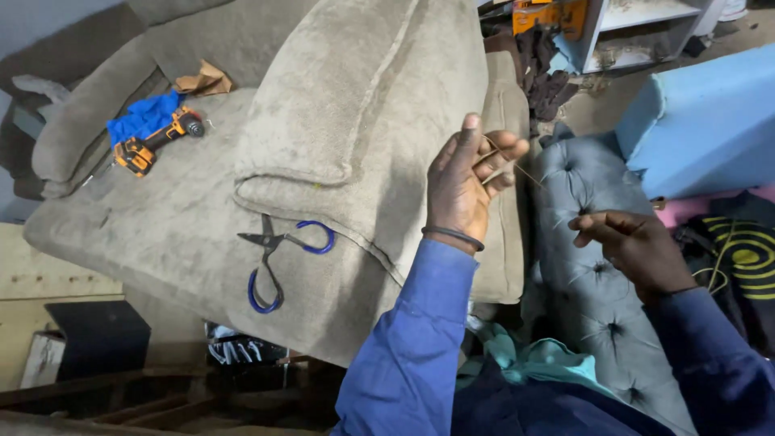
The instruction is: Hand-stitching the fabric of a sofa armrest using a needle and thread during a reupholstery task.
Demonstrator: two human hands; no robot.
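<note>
My left hand (pixel 468 182) is raised against the edge of a beige sofa cushion (pixel 363 121), its fingers pinching a thin pale thread (pixel 525 169) that runs out to the right. My right hand (pixel 634 242) hovers over a grey tufted cushion (pixel 581 274), fingers curled together; the thread seems to lead toward it, though I cannot see it in the fingers. Blue-handled scissors (pixel 278 258) lie on the beige upholstery to the left of my left hand. Both sleeves are blue.
An orange and black cordless drill (pixel 153 141) lies on a blue cloth (pixel 141 117) on the sofa seat at far left. A blue upholstered piece (pixel 702 113) stands at right. A light blue shelf unit (pixel 638 28) is at the top. Wooden frame parts (pixel 121 404) lie below.
</note>
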